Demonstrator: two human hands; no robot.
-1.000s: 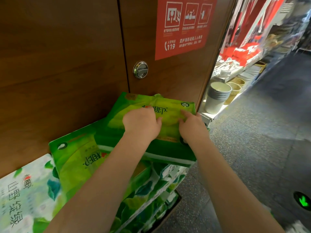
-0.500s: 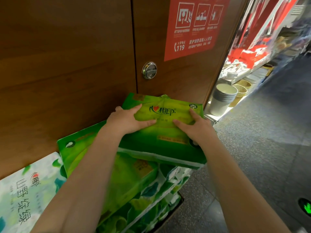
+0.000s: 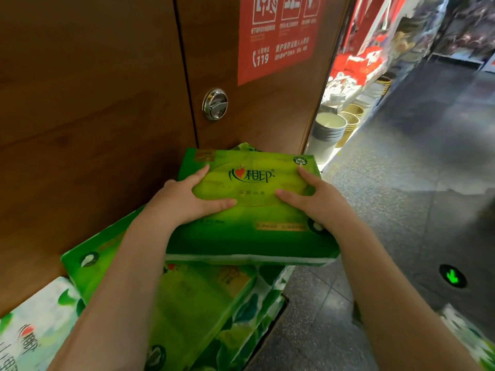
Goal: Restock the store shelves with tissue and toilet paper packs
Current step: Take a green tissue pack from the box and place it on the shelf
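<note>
A green tissue pack (image 3: 249,234) lies on top of a stack, against the wooden panel. My left hand (image 3: 187,199) rests on its left part, thumb and forefinger spread flat on the top face. On the right part my right hand (image 3: 313,202) lies the same way, fingers straight. A second green pack (image 3: 192,298) sits tilted under it, partly hidden by my left forearm. Below are leaf-printed packs (image 3: 254,311), and a white leaf-printed pack (image 3: 29,330) is at the lower left.
The wooden wall has a door with a round metal latch (image 3: 215,104) and a red fire notice (image 3: 276,36). Stacked white buckets (image 3: 326,132) and baskets stand at the shelf end to the right. The grey aisle floor holds a green arrow light (image 3: 452,278).
My hands went from curled at the pack's far edge to spread flat on its top. The top pack now lies squarer on the stack, and the view has moved closer.
</note>
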